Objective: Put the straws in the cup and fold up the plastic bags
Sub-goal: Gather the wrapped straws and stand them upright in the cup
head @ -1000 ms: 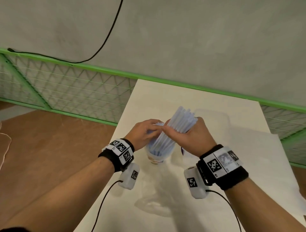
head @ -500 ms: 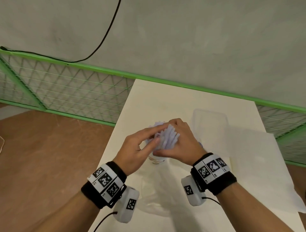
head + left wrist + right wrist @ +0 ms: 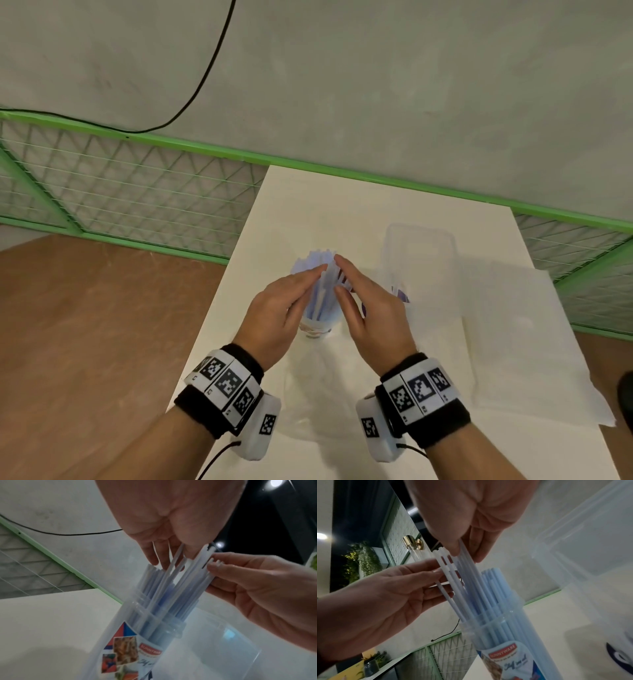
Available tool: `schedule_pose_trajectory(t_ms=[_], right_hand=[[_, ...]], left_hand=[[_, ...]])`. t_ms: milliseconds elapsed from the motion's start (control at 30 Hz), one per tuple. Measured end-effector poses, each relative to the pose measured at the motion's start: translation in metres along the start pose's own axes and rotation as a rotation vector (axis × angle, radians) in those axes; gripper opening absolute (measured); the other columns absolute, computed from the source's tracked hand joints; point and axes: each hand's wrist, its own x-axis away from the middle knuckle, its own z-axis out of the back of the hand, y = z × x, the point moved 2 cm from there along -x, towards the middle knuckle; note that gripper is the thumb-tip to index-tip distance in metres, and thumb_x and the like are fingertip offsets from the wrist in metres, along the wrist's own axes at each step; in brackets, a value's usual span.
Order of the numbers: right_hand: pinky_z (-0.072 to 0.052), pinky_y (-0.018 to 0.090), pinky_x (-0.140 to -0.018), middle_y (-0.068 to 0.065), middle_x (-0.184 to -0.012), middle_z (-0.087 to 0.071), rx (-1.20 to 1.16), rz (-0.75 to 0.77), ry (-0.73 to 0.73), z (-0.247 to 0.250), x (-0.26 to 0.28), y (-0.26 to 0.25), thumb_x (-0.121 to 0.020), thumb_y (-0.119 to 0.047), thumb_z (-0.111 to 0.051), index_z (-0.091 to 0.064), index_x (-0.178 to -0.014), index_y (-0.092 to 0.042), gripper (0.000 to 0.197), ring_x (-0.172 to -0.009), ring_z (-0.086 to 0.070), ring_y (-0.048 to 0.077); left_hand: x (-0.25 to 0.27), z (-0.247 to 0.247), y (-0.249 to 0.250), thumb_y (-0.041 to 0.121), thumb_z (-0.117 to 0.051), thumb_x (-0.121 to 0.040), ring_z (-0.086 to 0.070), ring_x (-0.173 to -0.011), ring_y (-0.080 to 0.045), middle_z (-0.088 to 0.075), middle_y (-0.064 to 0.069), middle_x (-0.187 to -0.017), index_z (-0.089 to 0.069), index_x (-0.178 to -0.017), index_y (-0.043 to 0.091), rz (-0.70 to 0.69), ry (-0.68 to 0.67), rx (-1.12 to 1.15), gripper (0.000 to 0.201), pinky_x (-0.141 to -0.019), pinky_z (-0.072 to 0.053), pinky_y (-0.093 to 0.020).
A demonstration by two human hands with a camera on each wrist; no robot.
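A bundle of pale blue straws [image 3: 318, 260] stands in a clear plastic cup [image 3: 315, 330] with a printed label, in the middle of the white table [image 3: 342, 205]. My left hand [image 3: 308, 284] and right hand [image 3: 342, 274] flank the straw tops, fingers straight, fingertips touching the straws from each side. Seen from the left wrist, the straws [image 3: 171, 588] fan out of the cup [image 3: 137, 635] between both hands. The right wrist view has the same straws [image 3: 479, 595] and cup [image 3: 505, 635]. A clear plastic bag [image 3: 308, 394] lies flat in front of the cup, between my wrists.
A large pale plastic bag [image 3: 513, 342] lies flat on the table's right side, overhanging the edge. A clear plastic box [image 3: 421, 246] stands behind my right hand, with a dark blue printed item [image 3: 400, 294] beside it. A green mesh fence [image 3: 137, 192] runs behind the table.
A second ago my right hand gripped the straw bundle above the cup. The straws now stand lower in the cup, and both hands have opened flat against them.
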Motion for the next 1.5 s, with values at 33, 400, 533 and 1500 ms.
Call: schedule_pose_trajectory(t_ms=[33,400,533,1500], right_hand=[[-0.038,0.001,-0.087,0.000,-0.125,-0.067,-0.001,0.012,0.024,-0.003,0.001,0.003,-0.097,-0.016,-0.055,-0.047,-0.141,-0.020,0.044,-0.101,-0.057,-0.013],[-0.038,0.027,-0.102,-0.005,-0.128,-0.065,0.125,0.067,0.051,-0.011,0.009,0.017,-0.098,-0.031,-0.049,-0.061,-0.130,-0.016,0.037,-0.123,-0.057,0.013],[-0.049,0.039,-0.092,-0.003,-0.125,-0.065,0.093,0.105,0.018,-0.010,0.015,0.021,-0.099,-0.017,-0.040,-0.057,-0.135,-0.011,0.040,-0.115,-0.060,0.014],[-0.020,0.026,-0.079,-0.019,-0.077,-0.071,0.434,0.191,0.241,-0.025,0.013,0.028,-0.091,-0.030,-0.054,-0.075,-0.099,-0.029,0.022,-0.083,-0.057,0.016]], left_hand=[[0.001,-0.001,-0.002,0.015,-0.044,-0.100,-0.047,-0.129,-0.002,-0.053,0.011,-0.136,-0.056,-0.135,0.016,-0.027,0.003,-0.058,0.038,-0.109,-0.035,-0.021],[0.014,0.006,0.000,0.028,-0.041,-0.098,-0.034,-0.138,0.001,-0.041,0.013,-0.149,-0.039,-0.145,0.028,0.023,0.001,-0.081,0.048,-0.112,-0.024,-0.021],[0.021,0.010,0.007,0.028,-0.035,-0.099,-0.034,-0.138,0.002,-0.041,0.012,-0.150,-0.039,-0.147,0.023,0.033,0.014,-0.082,0.048,-0.114,-0.021,-0.016],[0.035,-0.015,0.008,0.001,-0.025,-0.075,-0.022,-0.148,-0.013,-0.027,-0.004,-0.159,-0.016,-0.152,0.011,-0.098,-0.201,-0.301,0.078,-0.121,-0.014,-0.035]])
